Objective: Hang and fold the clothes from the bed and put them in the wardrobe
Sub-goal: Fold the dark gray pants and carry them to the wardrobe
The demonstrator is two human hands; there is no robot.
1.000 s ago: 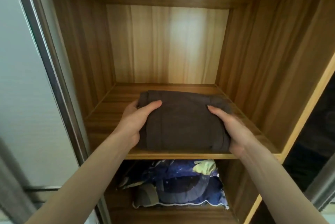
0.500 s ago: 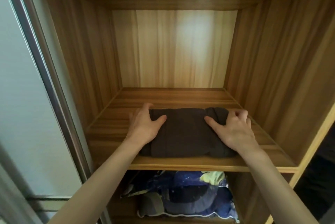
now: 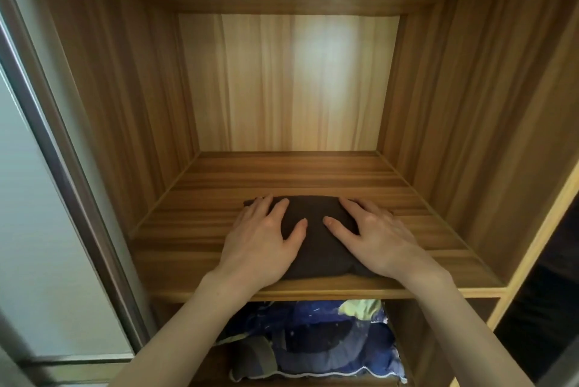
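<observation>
On the shelf (image 3: pixel 200 248) at 6 o'clock, left hand (image 3: pixel 263 242) and right hand (image 3: pixel 376 239) lie flat, fingers spread, on the folded garment (image 3: pixel 315 248); best press evenly, then lift straight off.

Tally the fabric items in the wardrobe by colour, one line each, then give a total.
Dark brown: 1, the folded garment on the wooden shelf, under left hand and right hand.
Blue patterned: 1, the bundle in the compartment below.
Total: 2
</observation>
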